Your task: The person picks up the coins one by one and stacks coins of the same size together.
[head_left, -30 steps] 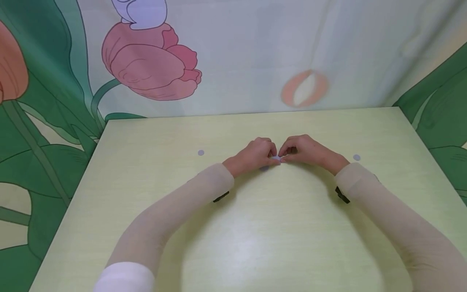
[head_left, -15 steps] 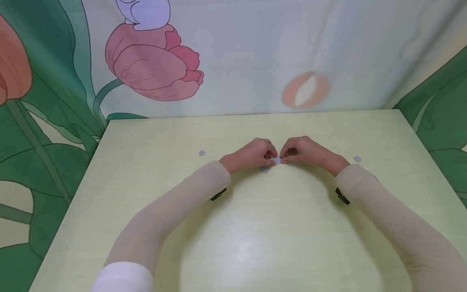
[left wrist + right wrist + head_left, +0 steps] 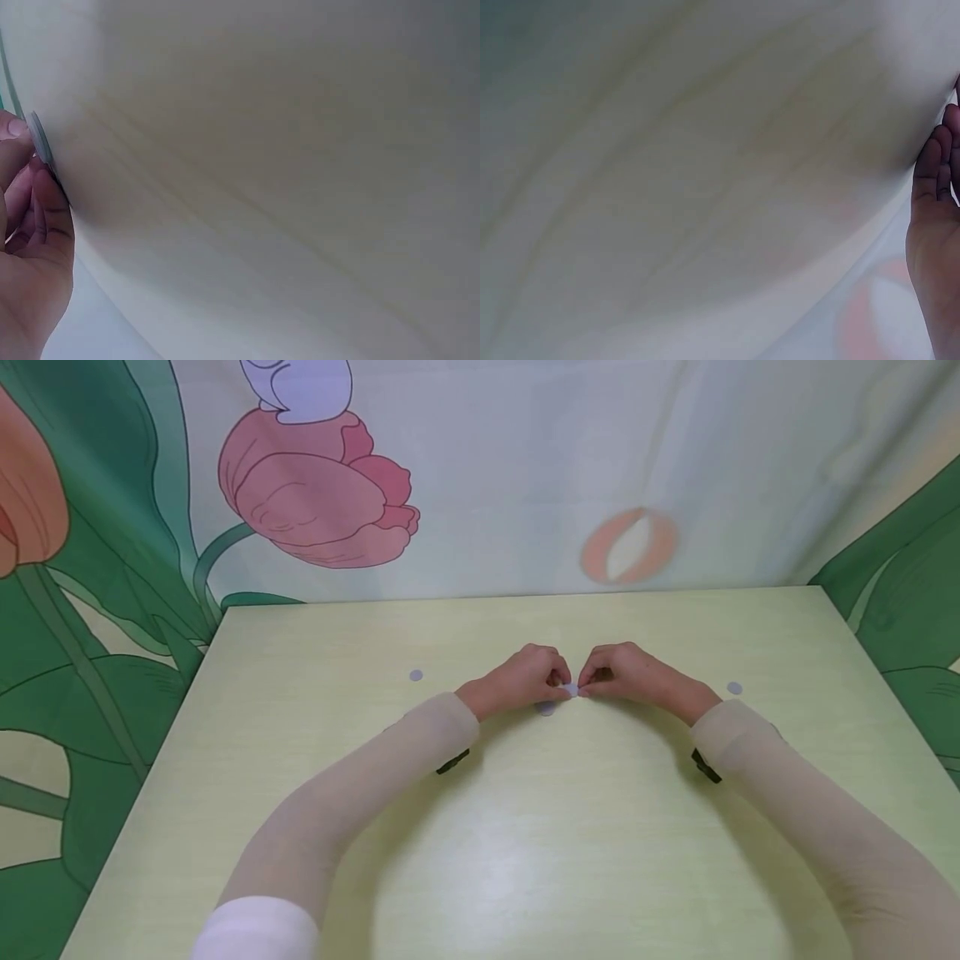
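A printed cloth (image 3: 487, 468) hung beyond the far edge of the pale table (image 3: 510, 827). The left sleeve (image 3: 360, 785) and right sleeve (image 3: 791, 793) reached across; a low leftward sweep of the arm could have scattered the left disc (image 3: 416, 675). The left hand (image 3: 523, 681) had thumb and finger clamped on a thin disc (image 3: 572, 690), between the hands on the far half. The right hand (image 3: 626, 672), fingers curled, seemed to pinch its right edge; its wrist view hid the contact. Uneven pulling could have bent that disc or flicked it free. The near disc (image 3: 547, 709) lay partly covered by the left hand.
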Demonstrator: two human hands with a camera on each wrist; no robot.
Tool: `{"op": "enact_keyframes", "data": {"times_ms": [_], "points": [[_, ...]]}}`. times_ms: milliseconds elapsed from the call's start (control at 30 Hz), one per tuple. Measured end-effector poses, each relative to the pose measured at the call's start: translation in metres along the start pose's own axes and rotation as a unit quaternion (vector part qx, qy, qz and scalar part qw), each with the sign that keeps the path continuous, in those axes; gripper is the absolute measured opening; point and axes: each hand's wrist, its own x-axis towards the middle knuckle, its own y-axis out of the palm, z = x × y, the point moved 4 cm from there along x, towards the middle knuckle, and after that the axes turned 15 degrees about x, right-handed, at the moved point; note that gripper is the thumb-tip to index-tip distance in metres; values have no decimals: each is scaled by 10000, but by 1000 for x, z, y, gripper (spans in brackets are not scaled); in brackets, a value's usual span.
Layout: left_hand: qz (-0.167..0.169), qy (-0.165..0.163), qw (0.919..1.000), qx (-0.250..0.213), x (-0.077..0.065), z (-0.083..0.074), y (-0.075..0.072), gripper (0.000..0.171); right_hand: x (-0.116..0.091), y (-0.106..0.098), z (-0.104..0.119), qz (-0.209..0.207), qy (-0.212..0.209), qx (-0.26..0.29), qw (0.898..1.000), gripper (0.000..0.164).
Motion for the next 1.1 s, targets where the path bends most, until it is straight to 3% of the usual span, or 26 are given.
{"op": "enact_keyframes", "data": {"times_ms": [167, 567, 767, 1100], "points": [[-37, 25, 9999, -92, 0, 1, -1, 21, -1, -1, 1, 13, 46, 21, 10000, 5], [-151, 482, 9984, -250, 6, 12, 0, 19, 1, 1, -3, 67, 72, -61, 9999, 5], [-55, 445, 9982, -399, 9, 14, 0, 20, -1, 0, -3, 96, 43, -1, 9999, 6], [-67, 475, 9987, -178, 12, 11, -3, 19, -15, -11, -1, 255, -165, -133, 9994, 17]]}}
